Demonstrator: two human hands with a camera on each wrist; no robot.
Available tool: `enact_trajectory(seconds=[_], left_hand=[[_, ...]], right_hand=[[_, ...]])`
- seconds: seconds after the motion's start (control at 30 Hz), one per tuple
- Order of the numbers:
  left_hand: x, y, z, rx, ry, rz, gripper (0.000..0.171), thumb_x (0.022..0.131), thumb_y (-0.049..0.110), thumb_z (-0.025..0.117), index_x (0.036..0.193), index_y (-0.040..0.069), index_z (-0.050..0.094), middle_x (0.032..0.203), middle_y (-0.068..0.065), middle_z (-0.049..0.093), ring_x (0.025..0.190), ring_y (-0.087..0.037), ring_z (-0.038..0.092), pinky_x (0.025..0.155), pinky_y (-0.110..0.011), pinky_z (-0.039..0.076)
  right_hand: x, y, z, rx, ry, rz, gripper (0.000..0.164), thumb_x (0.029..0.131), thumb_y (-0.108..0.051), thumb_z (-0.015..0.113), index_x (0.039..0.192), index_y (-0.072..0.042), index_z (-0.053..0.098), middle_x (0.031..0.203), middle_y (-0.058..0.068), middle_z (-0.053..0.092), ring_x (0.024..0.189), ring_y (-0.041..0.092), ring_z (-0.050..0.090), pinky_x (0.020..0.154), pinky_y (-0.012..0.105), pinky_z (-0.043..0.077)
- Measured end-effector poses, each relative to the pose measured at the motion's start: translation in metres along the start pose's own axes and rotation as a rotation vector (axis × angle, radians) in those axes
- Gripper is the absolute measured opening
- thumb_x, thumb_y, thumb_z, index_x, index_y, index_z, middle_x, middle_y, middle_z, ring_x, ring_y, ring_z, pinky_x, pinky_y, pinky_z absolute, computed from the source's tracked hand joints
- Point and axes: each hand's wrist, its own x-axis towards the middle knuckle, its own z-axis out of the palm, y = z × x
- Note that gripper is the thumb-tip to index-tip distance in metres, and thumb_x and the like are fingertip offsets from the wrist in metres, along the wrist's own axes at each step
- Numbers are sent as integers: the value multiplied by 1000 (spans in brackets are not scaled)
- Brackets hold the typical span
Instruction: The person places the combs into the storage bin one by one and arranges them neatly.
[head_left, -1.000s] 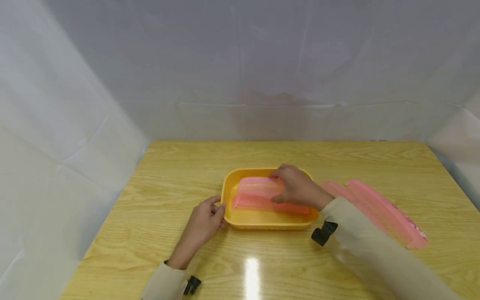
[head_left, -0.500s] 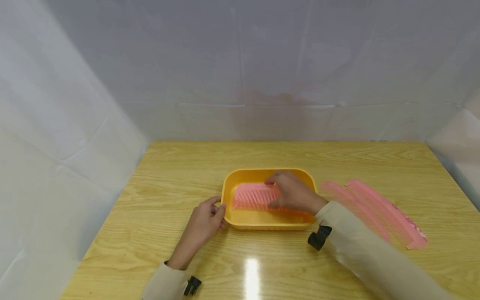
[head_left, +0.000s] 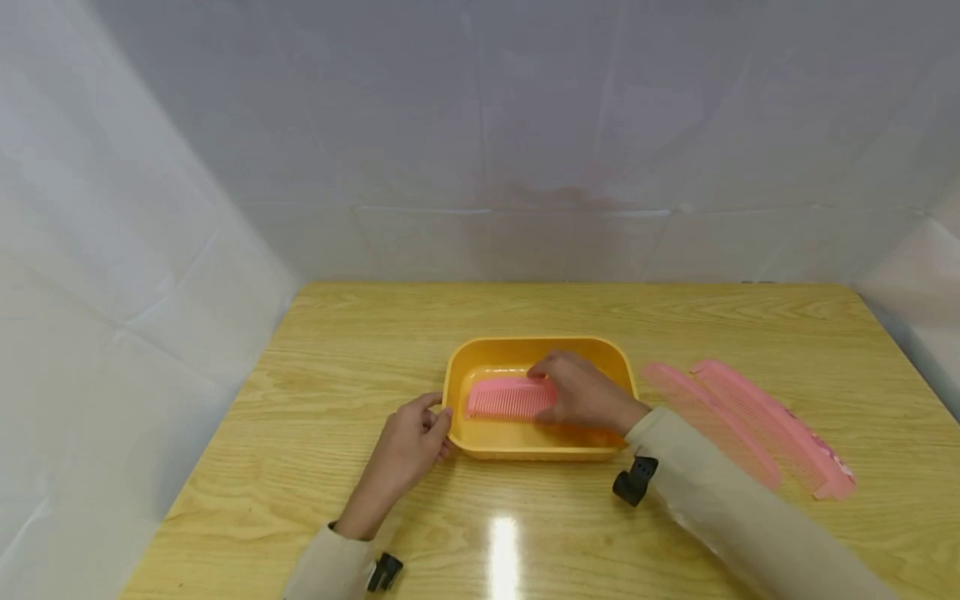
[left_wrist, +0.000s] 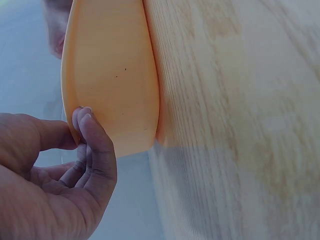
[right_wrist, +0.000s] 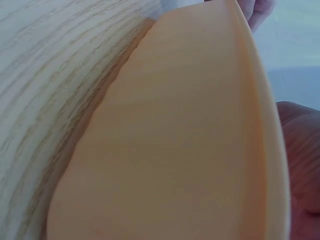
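A yellow plastic basin (head_left: 480,439) stands mid-table. In the left wrist view, my left hand (left_wrist: 75,180) pinches the basin's rim at its left end between thumb and fingers. Inside the basin, a pink comb (head_left: 506,398) lies lengthwise, low against the floor. My right hand (head_left: 585,392) reaches over the right part of that comb, thumb near the toothed side and fingers at the spine, holding it. The hand hides the comb's right end. From the right wrist, the basin's outer wall (right_wrist: 175,125) blocks the comb and fingertips; only part of the hand shows.
To the right of the basin, two more pink combs lie slanted on the wooden table (head_left: 360,333): a plain one (head_left: 720,412) and one with a patterned spine (head_left: 780,425). My right forearm passes close by them. White sheeting (head_left: 480,167) stands behind and at the sides.
My right hand has moved down and slightly towards the basin's floor with the comb, which now sits lower inside. The left hand and the basin have stayed in place.
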Motion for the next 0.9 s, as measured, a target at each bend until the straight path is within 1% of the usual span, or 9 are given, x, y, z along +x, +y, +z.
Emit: enact_trajectory(seconds=[0.23, 0.37, 0.5, 0.7, 0.9], left_hand=[[0, 0, 0, 4, 1, -8, 42, 105, 13, 55, 142, -8, 51, 78, -5, 66, 67, -19, 67, 56, -30, 56], [0, 0, 0, 6, -1, -13, 42, 106, 13, 55, 142, -7, 51, 78, -5, 66, 66, -18, 66, 56, -30, 56], [0, 0, 0, 9, -1, -15, 42, 106, 14, 54, 142, -7, 51, 78, -5, 66, 65, -16, 65, 56, -30, 56], [0, 0, 0, 11, 1, -17, 42, 106, 14, 54, 142, -7, 51, 78, -5, 66, 66, -16, 65, 57, -30, 56], [1, 0, 0, 8, 1, -17, 42, 106, 14, 54, 142, -7, 51, 79, -5, 66, 66, -16, 66, 57, -30, 57]], right_hand=[[0, 1, 3, 5, -26, 31, 58, 81, -20, 87, 127, 5, 64, 127, 19, 64, 120, 36, 57, 103, 48, 47], [0, 1, 4, 6, -37, 41, 59, 82, -22, 87, 129, 5, 64, 128, 18, 63, 121, 36, 56, 103, 47, 47], [-1, 1, 5, 2, -32, 35, 59, 82, -22, 87, 129, 4, 64, 128, 18, 63, 120, 35, 56, 103, 48, 47], [-1, 2, 6, 4, -16, 32, 58, 81, -20, 87, 128, 5, 64, 127, 19, 62, 119, 36, 56, 102, 48, 47], [-1, 1, 6, 10, -17, 40, 59, 81, -20, 87, 129, 4, 64, 129, 19, 61, 120, 36, 56, 102, 49, 47]])
